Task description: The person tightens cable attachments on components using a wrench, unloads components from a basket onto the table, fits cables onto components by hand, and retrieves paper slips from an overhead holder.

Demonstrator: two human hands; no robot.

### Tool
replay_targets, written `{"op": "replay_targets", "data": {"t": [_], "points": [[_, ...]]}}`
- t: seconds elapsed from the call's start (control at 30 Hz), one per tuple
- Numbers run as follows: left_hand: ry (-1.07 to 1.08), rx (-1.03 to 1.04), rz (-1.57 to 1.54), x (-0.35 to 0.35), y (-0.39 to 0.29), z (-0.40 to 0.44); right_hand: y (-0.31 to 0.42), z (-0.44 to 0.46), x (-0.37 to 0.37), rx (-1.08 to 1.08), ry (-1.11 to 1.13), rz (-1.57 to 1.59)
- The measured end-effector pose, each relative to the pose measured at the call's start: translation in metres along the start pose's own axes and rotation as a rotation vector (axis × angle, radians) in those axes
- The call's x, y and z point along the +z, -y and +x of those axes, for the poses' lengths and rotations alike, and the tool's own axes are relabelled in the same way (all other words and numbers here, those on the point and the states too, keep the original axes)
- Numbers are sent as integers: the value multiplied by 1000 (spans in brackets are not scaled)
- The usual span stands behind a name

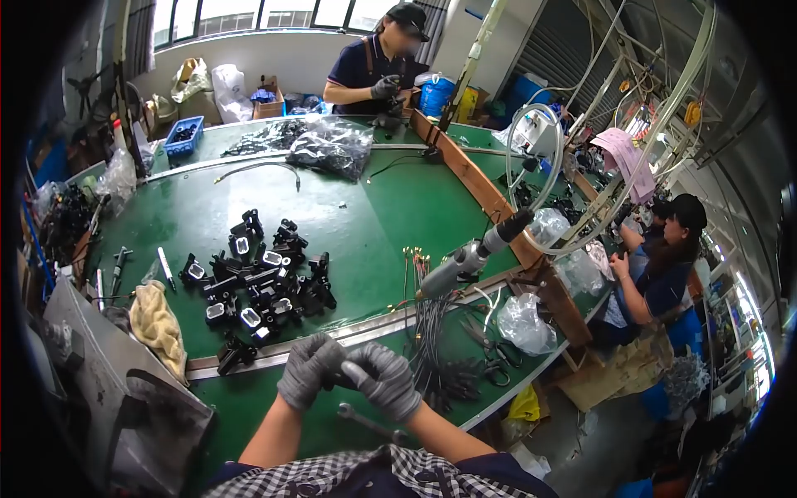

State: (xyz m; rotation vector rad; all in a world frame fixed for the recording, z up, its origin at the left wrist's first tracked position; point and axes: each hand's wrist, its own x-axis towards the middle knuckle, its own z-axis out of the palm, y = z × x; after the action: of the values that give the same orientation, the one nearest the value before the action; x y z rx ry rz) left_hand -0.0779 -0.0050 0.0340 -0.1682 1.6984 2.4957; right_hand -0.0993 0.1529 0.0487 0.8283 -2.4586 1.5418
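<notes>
My left hand (pixel 310 370), in a grey knit glove, is closed with its fingertips turned toward the right hand. My right hand (pixel 383 382), gloved alike, is pinched and meets the left above the near edge of the green bench. A little dark something shows between them, but the fingers hide what it is. Under the right hand a wrench (pixel 365 422) lies on the bench. Beyond the hands is a heap of black plastic parts (pixel 270 286), several with pale oval faces. To the right lies a bundle of dark cables (pixel 432 349) with brass-coloured ends.
A power screwdriver (pixel 461 270) hangs over the cables on a coiled hose. Scissors (pixel 498 372) and a clear plastic bag (pixel 527 324) lie at right. A yellow cloth (pixel 156 328) is at left. A wooden divider (pixel 490 195) crosses the bench. Two co-workers (pixel 365 70) stand or sit beyond.
</notes>
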Motion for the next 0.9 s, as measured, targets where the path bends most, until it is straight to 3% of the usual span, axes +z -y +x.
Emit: {"op": "replay_targets", "data": {"t": [0.07,0.17,0.2,0.3,0.43,0.57,0.6,0.63,0.7,0.77,0.87,0.9], "points": [[-3,54,29,8,4,-1,-6,-2,0,-20,-20,4],[26,81,55,8,11,-1,-12,-8,3,332,-68,472],[57,90,61,8,13,1,-12,-10,3,339,-72,475],[101,32,35,8,11,2,-6,-10,0,190,-155,131],[169,-103,19,3,8,4,-16,-15,-7,67,-89,52],[270,-159,176,-4,10,11,-26,-23,-12,251,91,46],[245,-175,240,-7,12,13,-32,-27,-23,263,55,33],[284,-178,249,-14,20,19,-39,-29,-35,116,117,-64],[156,-26,454,-34,38,29,-49,-30,-56,-184,269,-250],[130,14,586,-42,42,31,-24,-25,-118,84,460,-223],[70,94,814,-46,46,29,-4,-22,-210,131,255,-440],[45,261,987,-46,45,28,-1,-19,-242,135,160,-476]]}}
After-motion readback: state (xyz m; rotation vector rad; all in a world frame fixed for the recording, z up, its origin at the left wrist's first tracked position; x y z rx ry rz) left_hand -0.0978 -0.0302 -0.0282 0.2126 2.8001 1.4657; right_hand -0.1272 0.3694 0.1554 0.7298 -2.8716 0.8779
